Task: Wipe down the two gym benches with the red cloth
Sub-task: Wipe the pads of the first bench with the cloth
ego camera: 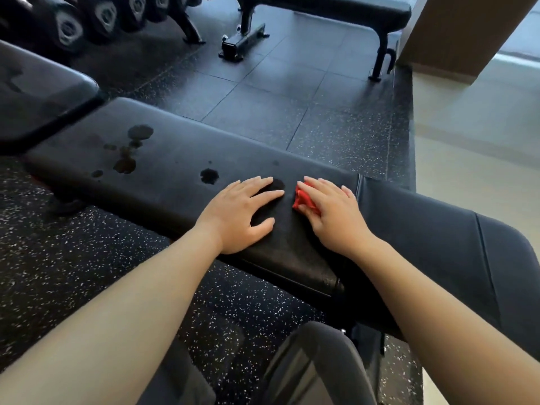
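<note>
From the head camera, a black padded bench [163, 171] runs from the middle left of the frame down to the lower right, its top surface marked by several dark wet patches [128, 159] left of centre. The left hand [242, 213] lies flat on this surface at the centre of the frame, palm down, fingers spread and holding nothing; its fingertips lie on one wet patch. Just to its right, apart from it, the right hand [333, 213] presses down on a bunched red cloth [304, 198], fingers extended over it rather than curled tight, so that only the cloth's left edge shows from under the palm. The cloth rests on the bench top, near a seam in the padding. A second black bench [336, 10] stands at the top of the frame, well apart, on dark speckled rubber floor [263, 97]. A row of dumbbells [70, 24] fills the upper left corner. Another black pad [38, 92] sits at the left edge, close to the near bench's end. Grey-clad legs [306, 369] show at the bottom
</note>
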